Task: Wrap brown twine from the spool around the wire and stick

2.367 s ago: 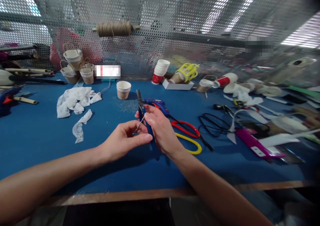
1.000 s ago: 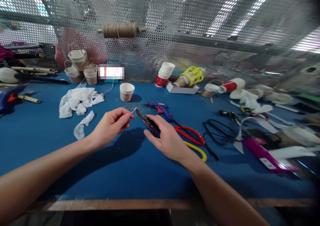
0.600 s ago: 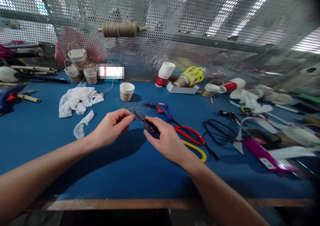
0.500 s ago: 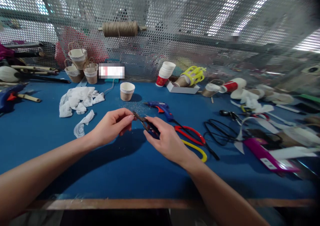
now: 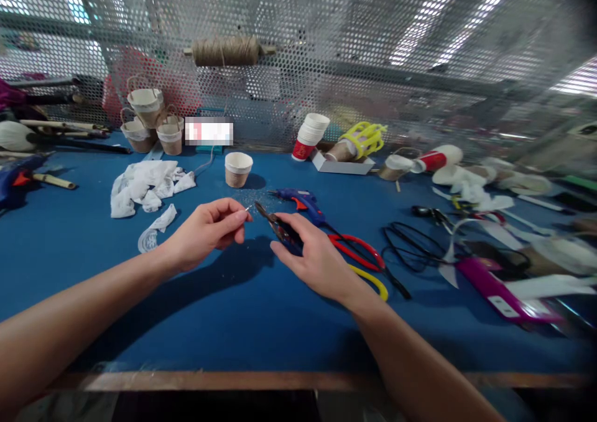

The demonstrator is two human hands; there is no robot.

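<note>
My left hand (image 5: 209, 230) pinches a thin, pale, wire-like piece (image 5: 250, 207) between thumb and forefinger; most of it is hidden by the fingers. In my right hand (image 5: 313, 255) is a pair of pliers (image 5: 274, 220) with dark jaws, closed fingers around the handles. The jaw tips are close to the end of the wire-like piece, with a small gap. Just beyond the hands stands a small cup (image 5: 238, 170) with a white rim and brown wrap. Beside it lies a blue hot glue gun (image 5: 303, 203) with a red trigger.
Crumpled white lace (image 5: 140, 189) lies at left, with a loose lace strip (image 5: 157, 228) nearer. Red-handled scissors (image 5: 357, 248) and black cables (image 5: 405, 248) are at right. Stacked paper cups (image 5: 310, 137) and finished cup baskets (image 5: 147, 108) stand along the mesh. A twine roll (image 5: 227, 51) hangs above.
The pliers' jaws have come away from my left fingertips, and a small gap now shows. The end of the thin piece has come into view. My right hand has shifted slightly right.
</note>
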